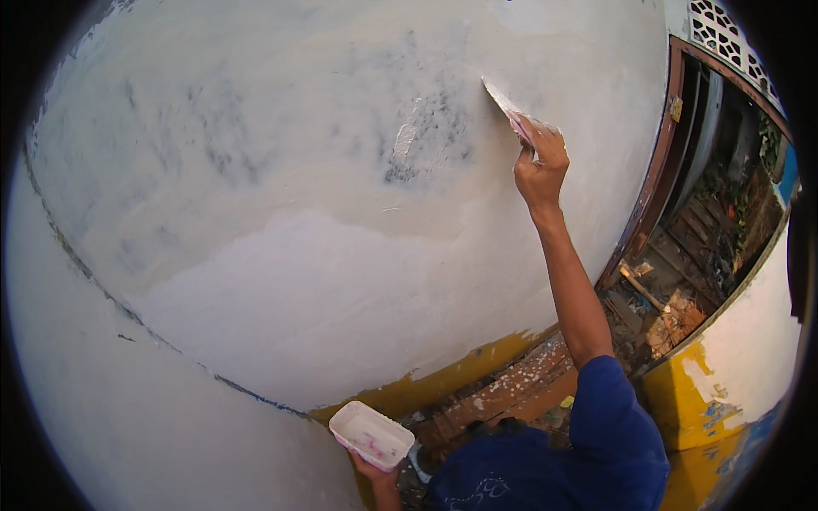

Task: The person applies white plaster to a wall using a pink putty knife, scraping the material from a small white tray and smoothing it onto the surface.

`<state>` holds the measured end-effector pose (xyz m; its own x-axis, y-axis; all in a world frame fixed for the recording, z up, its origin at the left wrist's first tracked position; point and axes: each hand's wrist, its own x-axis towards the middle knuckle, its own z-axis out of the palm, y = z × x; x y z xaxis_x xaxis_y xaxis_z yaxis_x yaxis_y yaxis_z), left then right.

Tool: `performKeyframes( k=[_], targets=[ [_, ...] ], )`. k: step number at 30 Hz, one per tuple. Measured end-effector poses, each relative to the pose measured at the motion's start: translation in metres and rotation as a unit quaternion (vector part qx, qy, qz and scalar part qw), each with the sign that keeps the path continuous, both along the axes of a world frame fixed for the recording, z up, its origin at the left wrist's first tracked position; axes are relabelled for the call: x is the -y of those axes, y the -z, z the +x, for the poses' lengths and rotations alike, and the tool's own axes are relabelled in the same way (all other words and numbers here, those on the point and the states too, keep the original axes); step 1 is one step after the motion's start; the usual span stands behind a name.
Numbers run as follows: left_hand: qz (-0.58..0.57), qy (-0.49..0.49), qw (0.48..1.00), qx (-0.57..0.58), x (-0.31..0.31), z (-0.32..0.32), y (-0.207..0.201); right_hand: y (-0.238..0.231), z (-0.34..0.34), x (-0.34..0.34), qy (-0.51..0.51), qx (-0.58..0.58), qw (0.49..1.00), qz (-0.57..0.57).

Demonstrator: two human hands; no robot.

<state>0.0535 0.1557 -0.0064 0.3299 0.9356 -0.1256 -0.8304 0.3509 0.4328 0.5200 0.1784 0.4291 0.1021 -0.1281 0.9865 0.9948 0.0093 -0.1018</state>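
My right hand (pixel 544 163), arm raised, is closed around the top of a putty-coated filling knife (pixel 503 100). The blade's tip is at the pale wall (pixel 341 272); whether it touches the surface I cannot tell. Left of the blade, a thick white smear of putty (pixel 404 140) lies over a dark, patchy area (pixel 434 128). Low down, my left hand (pixel 375 470) grips a shallow rectangular white plastic tub (pixel 371 433) from below. White residue with pinkish stains coats the tub's inside. Most of the left fingers are hidden under it.
A second wall (pixel 196 426) meets the first at a cracked corner on the left. To the right is a brown doorway frame (pixel 656 162) with wood and debris (pixel 673 307) beyond it. A low yellow-and-white wall (pixel 690 392) stands at lower right. Paint-spattered boards (pixel 520 379) lie below.
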Motion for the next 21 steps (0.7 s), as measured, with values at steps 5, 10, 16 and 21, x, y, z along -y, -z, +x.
performKeyframes(
  k=[5,10,16,21],
  targets=[
    [-0.003,0.014,1.000,-0.003,0.011,-0.004,-0.008,0.088,-0.061,-0.007,-0.046,0.031,0.987,-0.152],
    [-0.024,0.030,0.999,0.031,0.005,0.009,-0.025,0.146,-0.081,0.005,-0.158,-0.051,0.968,-0.186],
    [-0.005,0.017,1.000,0.007,0.004,0.003,-0.022,0.148,-0.028,-0.004,-0.043,-0.176,0.983,0.001],
    [-0.007,-0.027,0.999,-0.042,0.014,-0.008,-0.017,0.142,-0.023,-0.019,-0.055,-0.232,0.969,0.061]
  ],
)
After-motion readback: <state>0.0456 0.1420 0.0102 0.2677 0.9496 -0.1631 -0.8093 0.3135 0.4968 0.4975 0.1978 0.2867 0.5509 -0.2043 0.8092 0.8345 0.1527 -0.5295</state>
